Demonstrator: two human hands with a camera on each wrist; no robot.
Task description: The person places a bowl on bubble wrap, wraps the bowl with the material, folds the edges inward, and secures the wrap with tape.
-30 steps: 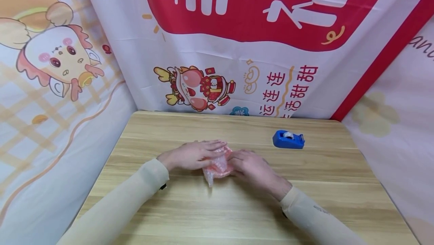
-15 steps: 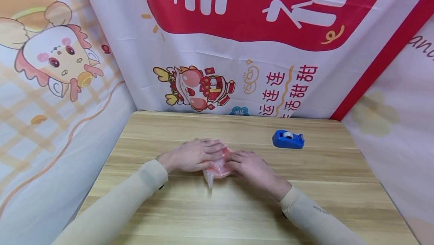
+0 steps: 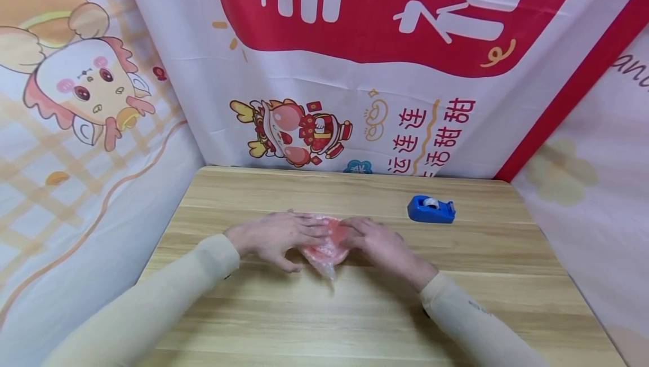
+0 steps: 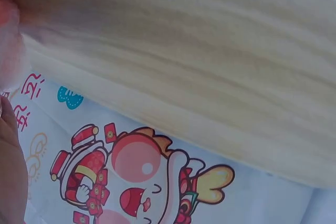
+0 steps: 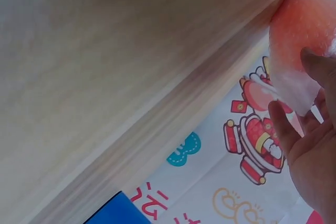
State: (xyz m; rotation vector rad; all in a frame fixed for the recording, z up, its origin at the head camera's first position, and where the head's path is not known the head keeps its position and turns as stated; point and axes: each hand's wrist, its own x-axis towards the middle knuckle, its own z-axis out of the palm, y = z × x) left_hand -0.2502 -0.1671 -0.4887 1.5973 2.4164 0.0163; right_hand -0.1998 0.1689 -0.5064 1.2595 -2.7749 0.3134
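Note:
A small orange-red item in clear bubble wrap (image 3: 330,247) lies on the wooden table, a loose corner of wrap pointing toward the near side. What is inside cannot be made out. My left hand (image 3: 278,237) rests its straight fingers on the bundle's left side, its thumb held apart near the table. From the right, my right hand (image 3: 377,246) touches the bundle with its fingers. The right wrist view shows that hand's thumb (image 5: 317,66) against the wrapped item (image 5: 304,30), with its fingers spread. Only a sliver of the bundle (image 4: 10,51) appears in the left wrist view.
A blue tape dispenser (image 3: 431,209) with a roll of tape stands at the back right of the wooden table (image 3: 324,322). Printed cloth (image 3: 314,74) hangs behind the table and along both sides.
My left hand has drawn back slightly to the left and its thumb has come away from the bundle. The wrap's loose corner has swung right. My right fingers have shifted up on the wrap.

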